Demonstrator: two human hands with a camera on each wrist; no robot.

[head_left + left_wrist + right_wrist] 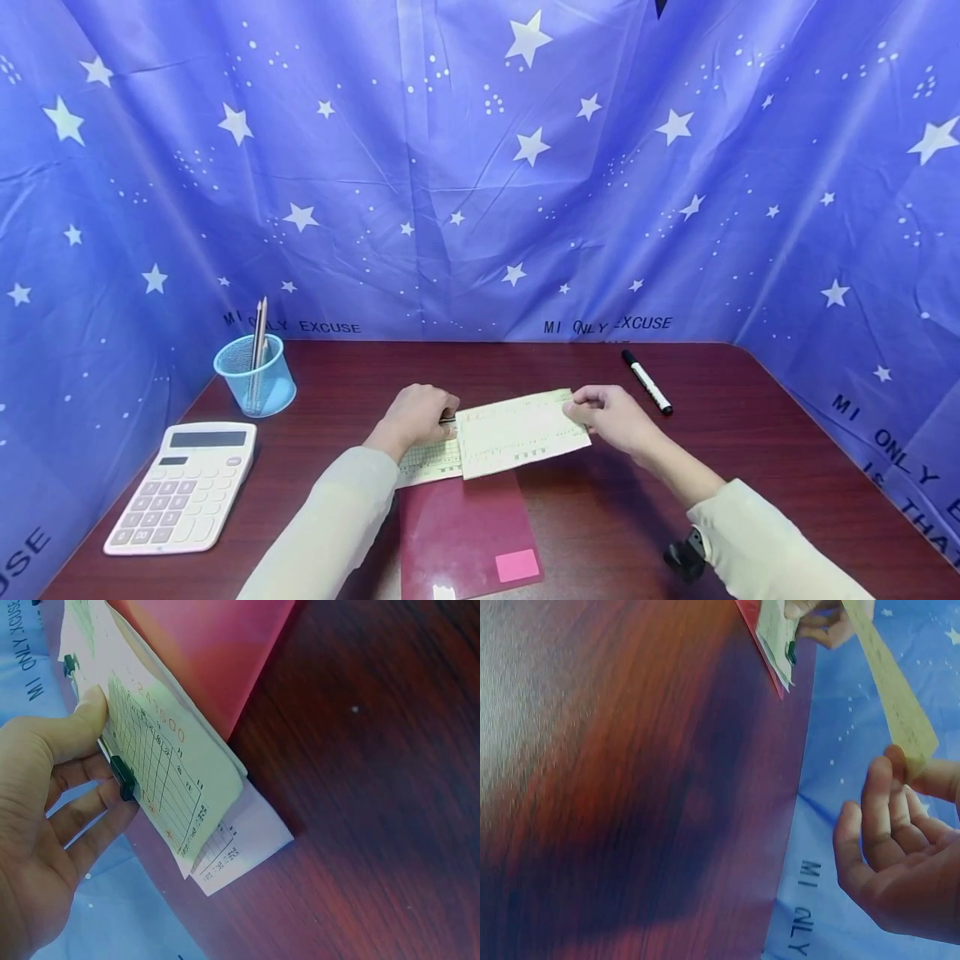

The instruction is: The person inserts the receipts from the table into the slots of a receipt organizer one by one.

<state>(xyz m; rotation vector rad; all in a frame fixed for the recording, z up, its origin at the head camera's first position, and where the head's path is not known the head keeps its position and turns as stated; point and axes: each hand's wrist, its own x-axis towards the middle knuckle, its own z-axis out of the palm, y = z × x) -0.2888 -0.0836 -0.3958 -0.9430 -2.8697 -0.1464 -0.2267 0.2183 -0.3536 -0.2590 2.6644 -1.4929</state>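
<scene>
My left hand (pixel 420 415) grips the top edge of a stack of printed paper forms (pixel 429 463), thumb on the front and fingers behind. Small black binder clips (pixel 122 778) sit on that edge, one close to my left fingers. To the right, a pale yellow printed sheet (pixel 521 432) is raised and overlaps the stack in the head view. My right hand (pixel 613 418) pinches its right end between thumb and index finger, as the right wrist view shows. A red see-through folder (pixel 468 525) with a pink label lies under the stack.
On the left stand a white calculator (pixel 180 487) and a blue mesh pen cup (pixel 258 379) with pencils in it. A black-and-white marker (pixel 647 382) lies at the back right. A blue starry curtain (pixel 450 167) encloses the dark red wooden table (pixel 600 533).
</scene>
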